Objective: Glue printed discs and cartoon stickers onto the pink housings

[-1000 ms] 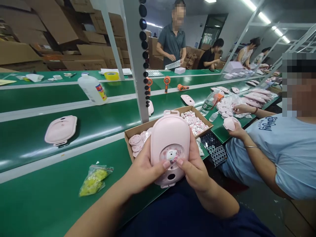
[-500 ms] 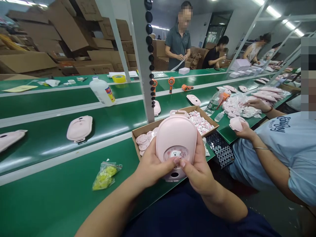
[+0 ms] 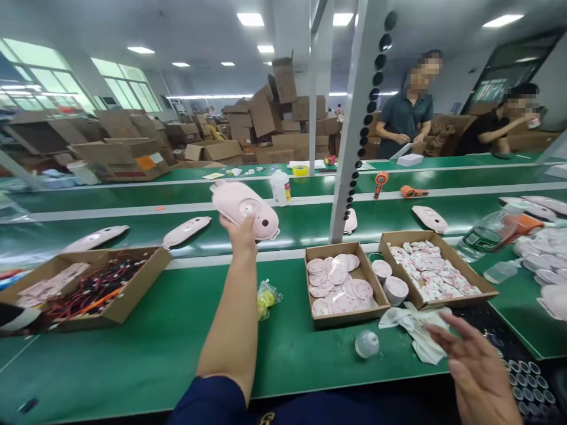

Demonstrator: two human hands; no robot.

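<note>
My left hand [image 3: 241,231] is stretched forward over the belt, its thumb and fingers closed on a pale pink plastic cover [image 3: 261,217] with a round picture disc and a dark hole. The cover is held tilted in the air. My right hand [image 3: 476,360] is blurred at the lower right, with its fingers apart and nothing in it. A crumpled white cloth [image 3: 419,330] lies just beside that hand. A small squeeze bottle [image 3: 367,344] stands nearby on the green bench. More pink covers [image 3: 186,231] lie on the belt under and left of my left hand.
A carton of round pink discs [image 3: 316,319] and a carton of cat-shaped pieces [image 3: 481,293] stand ahead on the right. At left is a carton of wired parts [image 3: 119,307]. A grey post [image 3: 348,136] rises beyond the bench. A bag of yellow pieces [image 3: 267,299] lies mid-bench.
The view has swung left. My right hand has let go of the pink cover and moved off right. My left hand has carried the cover forward and left over the belt.
</note>
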